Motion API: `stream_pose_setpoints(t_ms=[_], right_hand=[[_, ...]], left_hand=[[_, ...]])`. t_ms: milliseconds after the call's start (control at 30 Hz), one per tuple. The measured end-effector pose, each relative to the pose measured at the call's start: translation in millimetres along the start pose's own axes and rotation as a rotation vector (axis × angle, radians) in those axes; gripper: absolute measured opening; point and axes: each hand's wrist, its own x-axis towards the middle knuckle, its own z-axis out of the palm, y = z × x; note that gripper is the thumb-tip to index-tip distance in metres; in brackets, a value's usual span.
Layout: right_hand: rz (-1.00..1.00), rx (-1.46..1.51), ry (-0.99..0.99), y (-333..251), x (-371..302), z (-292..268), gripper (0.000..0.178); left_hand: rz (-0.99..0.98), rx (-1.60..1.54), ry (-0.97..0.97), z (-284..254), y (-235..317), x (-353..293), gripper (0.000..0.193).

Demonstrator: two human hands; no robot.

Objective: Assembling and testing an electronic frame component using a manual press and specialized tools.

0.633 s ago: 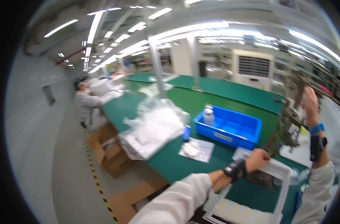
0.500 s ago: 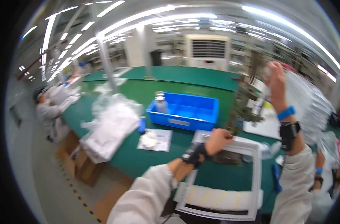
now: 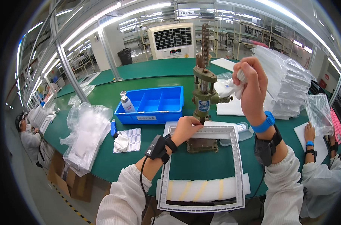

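Observation:
A green hand press [image 3: 204,84] with an upright spring stands on the bench ahead of me. Raised to the right of it, my right hand [image 3: 251,80] is closed around its lever handle [image 3: 239,90], which is wrapped in white material. A white rectangular plastic frame [image 3: 236,161] lies under the press, its far side over the press base [image 3: 202,145]. My left hand [image 3: 187,129] is at that far side, thumb and finger pinched together just below the ram; what they hold is hidden. A white foam strip [image 3: 206,190] with yellow bands lies across the frame's near side.
Left of the press sits a blue divided bin [image 3: 149,118] with a bottle [image 3: 127,102]. Nearby are a label sheet [image 3: 134,140], white cloth [image 3: 121,141] and plastic-wrapped sheets [image 3: 86,140]. Bagged white parts [image 3: 282,82] are stacked at right. A co-worker's hand [image 3: 309,132] works at far right.
The view has swung right and steadied, so the press now appears nearer the middle. My right hand stays raised on the lever, and my left hand stays at the frame's far side.

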Motion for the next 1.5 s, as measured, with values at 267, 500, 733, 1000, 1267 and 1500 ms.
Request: stream_pose_setpoints(t_ms=[267,500,733,1000,1267,1500], right_hand=[[0.022,-0.002,0.005,-1,-3,1,0.013],[-0.039,0.0,-0.002,-6,-29,-1,0.01],[-0.135,-0.103,-0.096,-7,-64,-16,0.005],[-0.082,-0.082,-0.069,-8,-54,-11,0.007],[-0.029,-0.054,-0.049,-11,-32,-5,0.011],[0.015,-0.005,-0.044,-9,-23,-5,0.013]], left_hand=[[0.024,-0.013,-0.007,-1,-2,0,0.027],[-0.014,0.022,-0.035,-5,2,1,0.023],[-0.008,0.001,-0.027,-4,1,1,0.024],[-0.045,0.023,-0.045,-6,3,0,0.029],[-0.009,0.009,-0.022,-5,2,-2,0.027],[-0.007,0.002,-0.031,-5,4,-2,0.025]])
